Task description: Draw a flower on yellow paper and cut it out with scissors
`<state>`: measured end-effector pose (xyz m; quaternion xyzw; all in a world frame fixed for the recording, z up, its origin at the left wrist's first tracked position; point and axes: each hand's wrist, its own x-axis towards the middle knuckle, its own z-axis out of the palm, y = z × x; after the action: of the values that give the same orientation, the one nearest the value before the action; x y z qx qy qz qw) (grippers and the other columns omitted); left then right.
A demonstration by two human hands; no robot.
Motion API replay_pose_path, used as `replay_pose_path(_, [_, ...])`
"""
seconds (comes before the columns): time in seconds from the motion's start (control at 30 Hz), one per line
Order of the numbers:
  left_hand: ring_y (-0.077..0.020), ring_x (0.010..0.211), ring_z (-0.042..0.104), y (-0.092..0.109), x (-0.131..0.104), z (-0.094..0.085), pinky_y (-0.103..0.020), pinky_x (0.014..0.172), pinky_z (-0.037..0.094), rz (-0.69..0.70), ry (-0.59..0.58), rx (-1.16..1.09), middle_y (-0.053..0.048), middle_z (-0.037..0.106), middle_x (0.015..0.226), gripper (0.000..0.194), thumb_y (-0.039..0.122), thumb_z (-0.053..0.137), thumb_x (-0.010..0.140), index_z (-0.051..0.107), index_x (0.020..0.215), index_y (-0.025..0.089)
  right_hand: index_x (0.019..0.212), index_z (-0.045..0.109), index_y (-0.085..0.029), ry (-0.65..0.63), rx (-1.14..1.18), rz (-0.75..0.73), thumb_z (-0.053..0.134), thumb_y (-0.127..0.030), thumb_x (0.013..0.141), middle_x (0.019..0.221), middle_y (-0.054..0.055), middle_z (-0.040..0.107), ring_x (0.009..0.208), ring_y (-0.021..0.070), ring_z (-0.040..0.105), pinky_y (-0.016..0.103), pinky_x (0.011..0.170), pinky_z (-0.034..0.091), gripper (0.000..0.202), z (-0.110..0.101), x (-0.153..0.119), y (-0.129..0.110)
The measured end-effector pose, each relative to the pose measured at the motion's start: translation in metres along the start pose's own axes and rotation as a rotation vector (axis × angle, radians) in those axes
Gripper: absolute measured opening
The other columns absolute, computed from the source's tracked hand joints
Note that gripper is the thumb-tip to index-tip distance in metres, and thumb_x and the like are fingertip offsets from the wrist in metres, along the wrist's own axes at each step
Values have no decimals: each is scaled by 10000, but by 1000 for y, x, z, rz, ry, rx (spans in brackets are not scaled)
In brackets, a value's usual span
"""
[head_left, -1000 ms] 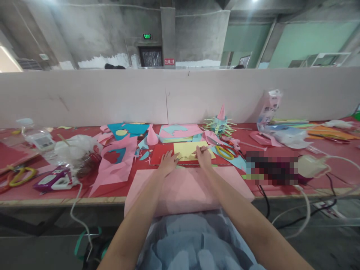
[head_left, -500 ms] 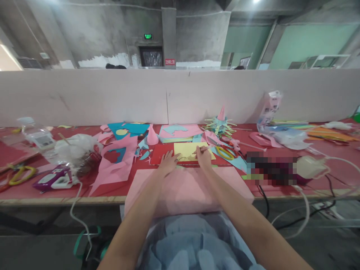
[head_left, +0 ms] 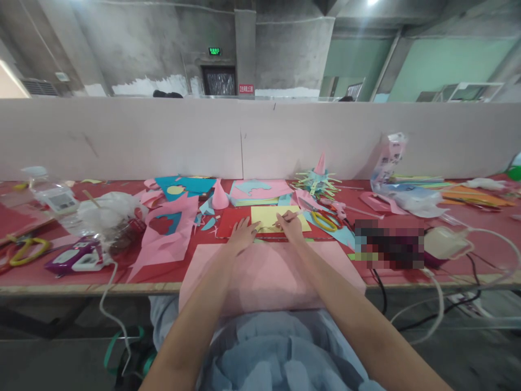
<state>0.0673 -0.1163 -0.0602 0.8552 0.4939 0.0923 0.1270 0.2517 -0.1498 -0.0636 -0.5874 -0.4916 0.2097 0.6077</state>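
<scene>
My left hand (head_left: 243, 237) lies with fingers stretched out, partly on a red sheet (head_left: 227, 221) and at the left edge of a yellow sheet of paper (head_left: 265, 214). A slim pen or pencil (head_left: 296, 215) is pinched in my right hand (head_left: 291, 228), its tip at the yellow sheet. A dark curved line shows on the paper between both hands. Under my forearms, a large pink sheet (head_left: 271, 271) hangs over the table's front edge. Beyond the hands stand a pink paper cone (head_left: 220, 195) and a spiky paper piece with a pink tip (head_left: 319, 183).
Yellow-handled scissors (head_left: 324, 221) lie right of the yellow sheet. Cut pink paper (head_left: 179, 239), a purple-and-white device (head_left: 77, 258) and a bottle (head_left: 52, 193) are leftward. At the right are a plastic bag (head_left: 419, 200) and cables. A pale partition (head_left: 163, 138) backs the table.
My right hand has shifted slightly left over the yellow sheet, and the pen or pencil lies at a flatter slant. My left hand stays in place.
</scene>
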Motion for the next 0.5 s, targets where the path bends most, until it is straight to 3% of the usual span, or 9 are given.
replay_pose_path(0.2, [-228, 1391, 116, 2, -2, -3, -442, 1106, 125, -6, -14, -5, -10, 179, 1516, 456, 314, 263, 926, 360, 1371, 342, 557, 359, -241, -22, -95, 1, 544, -413, 715, 411, -55, 532, 526, 167, 613, 243, 529, 431, 298, 0, -1, 2])
replay_pose_path(0.5, [-250, 1387, 129, 0, 0, -1, -452, 1103, 134, 1, -15, 14, 5, 195, 1512, 451, 412, 286, 926, 357, 1368, 356, 535, 382, -243, -78, -160, -26, 557, -466, 723, 429, -50, 554, 543, 166, 606, 245, 525, 426, 340, 1, 0, 0])
